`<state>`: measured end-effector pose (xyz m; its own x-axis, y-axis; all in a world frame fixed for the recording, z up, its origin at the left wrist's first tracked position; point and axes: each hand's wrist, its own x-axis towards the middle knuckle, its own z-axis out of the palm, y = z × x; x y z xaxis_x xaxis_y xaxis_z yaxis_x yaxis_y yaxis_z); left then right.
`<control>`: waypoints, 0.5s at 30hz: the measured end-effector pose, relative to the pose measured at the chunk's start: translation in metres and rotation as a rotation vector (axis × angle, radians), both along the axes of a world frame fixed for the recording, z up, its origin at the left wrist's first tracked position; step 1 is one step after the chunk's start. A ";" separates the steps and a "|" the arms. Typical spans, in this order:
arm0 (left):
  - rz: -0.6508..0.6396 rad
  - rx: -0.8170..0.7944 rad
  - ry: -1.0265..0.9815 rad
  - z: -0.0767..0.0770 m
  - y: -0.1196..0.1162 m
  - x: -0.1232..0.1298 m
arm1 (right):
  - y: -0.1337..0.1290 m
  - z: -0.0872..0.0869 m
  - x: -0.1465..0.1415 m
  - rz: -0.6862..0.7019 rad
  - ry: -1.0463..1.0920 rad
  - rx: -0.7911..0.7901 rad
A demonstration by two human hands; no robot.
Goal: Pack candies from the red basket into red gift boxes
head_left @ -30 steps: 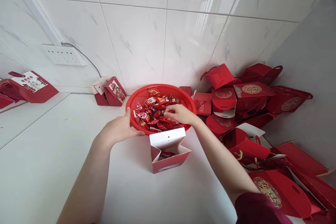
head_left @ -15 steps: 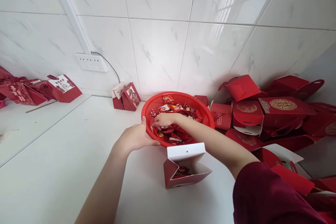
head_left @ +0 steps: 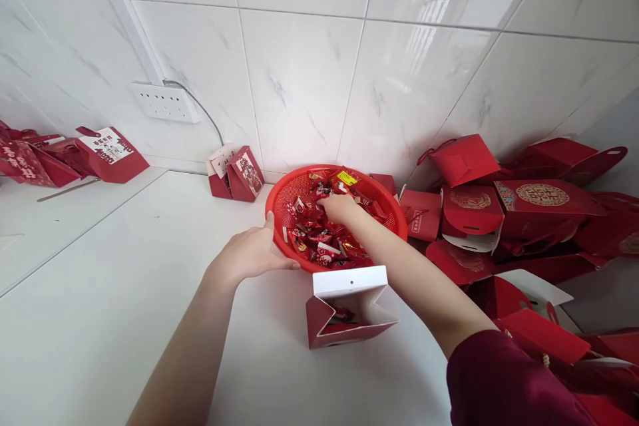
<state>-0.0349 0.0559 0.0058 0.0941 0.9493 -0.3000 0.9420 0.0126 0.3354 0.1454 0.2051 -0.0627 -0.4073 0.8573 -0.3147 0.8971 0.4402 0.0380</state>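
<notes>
Left hand (head_left: 249, 254) is spread against the near-left outside of the red basket (head_left: 279, 198), thumb at the rim. Touching it, but can't tell if the grip actually clamps. Right hand (head_left: 342, 210) is down among the wrapped packets (head_left: 317, 233) inside the basket; fingertips hidden, so can't tell whether that grip has a packet or not.

Basket sits on the white surface (head_left: 269, 359) near the tiled wall. Open box (head_left: 315, 319) stands upright just on the near side of it, white flap (head_left: 349, 281) raised, something red down inside. Neither hand is on the box.

Risks as I see them:

- Right forearm (head_left: 419, 279) passes right by the flap corner; contact unclear. A careless pull back could knock the box over. It's thin card, likely light, and nothing braces it.
- Digging pushes on the basket. If the left hand slips, basket probably slides or turns, and could shove the box.
- Yellow-labelled packet (head_left: 347, 178) lies high by the far rim. Rough stirring might flip it out.
- Box sides fold inward and narrow the mouth. A packet dropped in off-centre could hang up on a crease.
- Maroon sleeve (head_left: 499, 379) is close to the piled boxes (head_left: 474, 206); a wide elbow might topple some.
</notes>
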 end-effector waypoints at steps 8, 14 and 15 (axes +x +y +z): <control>-0.006 0.008 0.003 -0.005 0.003 -0.002 | 0.019 -0.013 0.004 0.053 0.112 -0.036; -0.010 0.006 0.020 -0.006 0.004 -0.003 | 0.025 -0.021 0.006 0.124 0.105 -0.344; -0.009 0.002 0.017 -0.006 0.004 -0.003 | 0.025 -0.021 0.005 0.153 0.134 -0.408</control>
